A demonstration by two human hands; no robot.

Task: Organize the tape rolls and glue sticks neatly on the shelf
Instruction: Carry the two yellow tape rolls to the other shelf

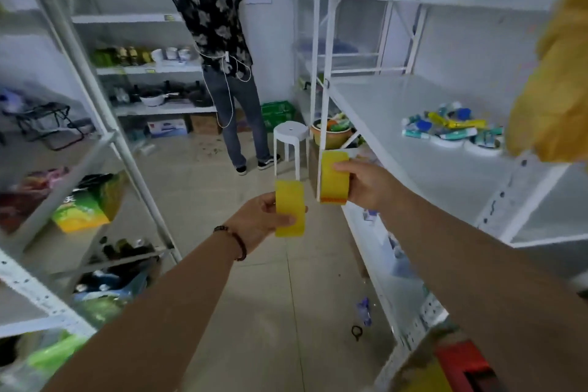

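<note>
My left hand (259, 220) grips a yellow tape roll (289, 208), seen edge-on, over the aisle floor. Up and to the right, my right hand (366, 184) holds a second yellow tape roll (334, 177) with an orange lower rim, right at the front corner of the white shelf (397, 105). Both arms are stretched forward. On that shelf, further right, lies a loose pile of glue sticks and tubes (451, 127) with blue caps, resting on white tape rolls (448, 141).
Another person (219, 51) stands at the far shelves, back turned. A white stool (291, 140) and a green basket (276, 113) stand in the aisle end. A yellow blurred object (553, 73) hangs at right. White racks with goods line the left side.
</note>
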